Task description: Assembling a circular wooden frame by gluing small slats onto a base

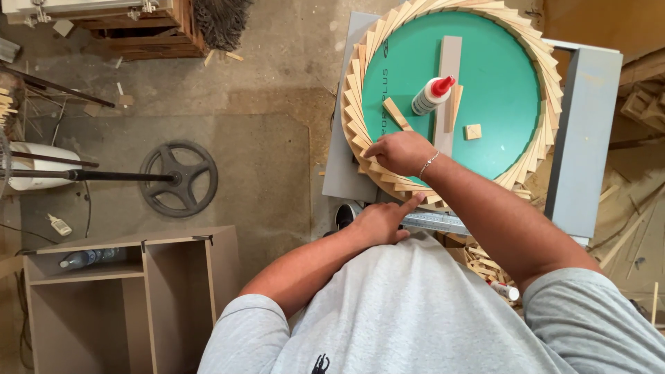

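A round green disc (499, 83) lies on a grey table, ringed by several overlapping thin wooden slats (355, 111). My right hand (398, 152) rests on the slats at the ring's near-left edge, fingers pressing down on them; a thin bracelet shows at the wrist. My left hand (381, 221) is just below the ring, index finger stretched out and touching the rim's underside near a metal ruler (436, 221). A white glue bottle with a red cap (431, 95) lies on the disc beside a long flat wood strip (449, 76) and small wood offcuts (473, 131).
The grey table (589, 138) carries the disc. A black cast wheel on a rod (179, 179) lies on the dusty floor at left. An open wooden cabinet (138, 291) with a plastic bottle (86, 258) stands at lower left. Loose slats (485, 266) pile below the table.
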